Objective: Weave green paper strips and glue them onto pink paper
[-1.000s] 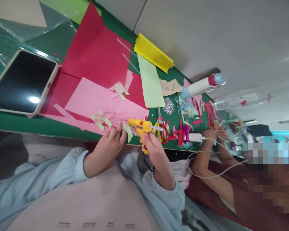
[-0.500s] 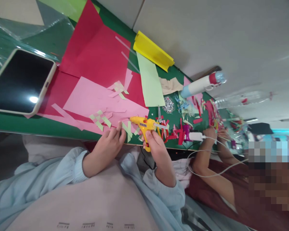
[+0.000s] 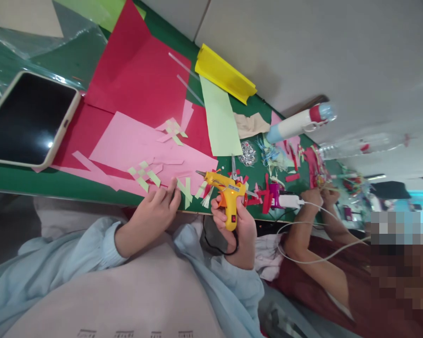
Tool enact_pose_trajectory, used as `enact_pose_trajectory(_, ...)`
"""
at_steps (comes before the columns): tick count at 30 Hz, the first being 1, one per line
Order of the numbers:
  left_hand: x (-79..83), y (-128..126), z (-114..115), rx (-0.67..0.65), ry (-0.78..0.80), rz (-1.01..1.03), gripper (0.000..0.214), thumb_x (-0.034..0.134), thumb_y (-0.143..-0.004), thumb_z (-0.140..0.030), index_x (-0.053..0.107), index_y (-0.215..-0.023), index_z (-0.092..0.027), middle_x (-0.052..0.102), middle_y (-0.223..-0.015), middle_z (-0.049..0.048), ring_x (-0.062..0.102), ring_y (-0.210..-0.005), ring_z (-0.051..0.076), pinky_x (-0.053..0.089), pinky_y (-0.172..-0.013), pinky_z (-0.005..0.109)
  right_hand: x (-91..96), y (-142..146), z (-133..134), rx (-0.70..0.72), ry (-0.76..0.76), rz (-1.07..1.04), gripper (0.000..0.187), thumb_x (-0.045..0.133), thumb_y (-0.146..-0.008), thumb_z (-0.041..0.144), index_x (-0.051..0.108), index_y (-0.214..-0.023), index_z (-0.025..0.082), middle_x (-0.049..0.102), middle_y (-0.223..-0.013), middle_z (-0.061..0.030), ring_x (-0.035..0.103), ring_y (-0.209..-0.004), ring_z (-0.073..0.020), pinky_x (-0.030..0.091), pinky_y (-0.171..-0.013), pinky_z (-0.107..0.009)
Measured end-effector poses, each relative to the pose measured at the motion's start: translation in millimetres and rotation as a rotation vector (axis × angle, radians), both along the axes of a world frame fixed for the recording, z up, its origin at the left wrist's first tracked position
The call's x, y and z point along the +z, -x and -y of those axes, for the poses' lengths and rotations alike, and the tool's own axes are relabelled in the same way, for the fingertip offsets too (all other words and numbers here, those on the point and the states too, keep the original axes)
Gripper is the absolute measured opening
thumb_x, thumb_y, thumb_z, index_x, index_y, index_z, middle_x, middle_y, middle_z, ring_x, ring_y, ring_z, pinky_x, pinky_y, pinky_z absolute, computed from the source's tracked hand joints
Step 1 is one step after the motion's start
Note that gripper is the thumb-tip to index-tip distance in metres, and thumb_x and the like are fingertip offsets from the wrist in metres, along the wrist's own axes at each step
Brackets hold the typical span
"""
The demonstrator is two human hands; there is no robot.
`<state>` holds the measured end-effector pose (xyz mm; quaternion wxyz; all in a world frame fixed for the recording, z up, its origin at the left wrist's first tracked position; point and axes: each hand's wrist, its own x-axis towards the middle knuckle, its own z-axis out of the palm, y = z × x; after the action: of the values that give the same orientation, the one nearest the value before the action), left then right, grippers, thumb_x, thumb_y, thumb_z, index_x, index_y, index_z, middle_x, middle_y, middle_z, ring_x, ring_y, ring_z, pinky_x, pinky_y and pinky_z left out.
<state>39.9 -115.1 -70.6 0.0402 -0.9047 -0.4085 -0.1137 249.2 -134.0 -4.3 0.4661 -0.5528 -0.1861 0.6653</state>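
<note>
My right hand (image 3: pixel 246 234) is closed around the handle of a yellow hot glue gun (image 3: pixel 229 191) with an orange trigger. Its nozzle points left, above the table edge, and a black cord hangs from the handle. My left hand (image 3: pixel 150 220) rests at the edge of a pink paper sheet (image 3: pixel 121 136), fingers stretched out and a fingertip on the paper. Beside it lies a woven pale green and pink piece (image 3: pixel 144 174). Pale green strips (image 3: pixel 186 191) lie just right of its fingertips. A second woven piece (image 3: pixel 174 129) sits farther back on the pink sheet.
Red paper (image 3: pixel 144 70) and a phone (image 3: pixel 30 119) lie to the left. Behind are a pale green sheet (image 3: pixel 220 117) and a yellow folded piece (image 3: pixel 225 74). Scissors (image 3: pixel 233 166), scraps and a bottle (image 3: pixel 299 123) stand right, near another person's hands (image 3: pixel 312 198).
My right hand has drawn the glue gun right and turned it, so the nozzle is away from the strips. My left hand has shifted slightly left.
</note>
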Motion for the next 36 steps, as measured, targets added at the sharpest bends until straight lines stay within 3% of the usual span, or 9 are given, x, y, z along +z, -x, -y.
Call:
enact_pose_trajectory(8, 1.1, -2.0, 0.3, -0.007, -0.051, -0.028, 0.039, 0.046, -0.089, -0.013, 0.056, -0.124, 0.0, 0.049, -0.14, 0.0287, 0.057, -0.087, 0.028, 0.047, -0.071, 0.041, -9.8, -6.2, 7.9, -0.025, 0.078, -0.32, 0.033, 0.046, -0.09, 0.046, 0.057, -0.083, 0.016, 0.043, -0.078, -0.0023, 0.026, -0.05, -0.0061, 0.03, -0.034, -0.01)
enact_pose_trajectory(18, -0.7, -2.0, 1.2, 0.002, -0.016, -0.03, 0.041, 0.043, -0.089, -0.012, 0.054, -0.127, 0.0, 0.046, -0.143, 0.0285, 0.058, -0.091, 0.029, 0.048, -0.073, 0.042, -13.3, -8.2, 10.1, 0.039, 0.063, -0.372, 0.035, 0.05, -0.089, 0.051, 0.052, -0.077, 0.018, 0.035, -0.073, 0.0013, 0.023, -0.05, -0.0061, 0.03, -0.033, -0.01)
enact_pose_trajectory(28, -0.3, -3.5, 1.3, 0.025, -0.025, -0.042, 0.04, 0.042, -0.09, -0.012, 0.056, -0.126, -0.002, 0.049, -0.142, 0.0264, 0.058, -0.087, 0.027, 0.048, -0.071, 0.04, -11.5, -4.0, 9.8, 0.014, 0.004, -0.186, 0.037, 0.052, -0.086, 0.052, 0.059, -0.087, 0.017, 0.05, -0.083, -0.0047, 0.03, -0.05, -0.0071, 0.034, -0.036, -0.017)
enact_pose_trajectory(36, -2.9, -4.7, 1.9, 0.027, -0.006, 0.003, 0.041, 0.041, -0.088, -0.007, 0.055, -0.126, -0.002, 0.047, -0.143, 0.0268, 0.057, -0.089, 0.028, 0.045, -0.069, 0.04, -10.5, 7.9, 13.1, 0.005, -0.083, 0.268, 0.041, 0.045, -0.088, 0.059, 0.059, -0.093, 0.02, 0.053, -0.074, -0.0019, 0.045, -0.052, -0.0117, 0.042, -0.046, -0.025)
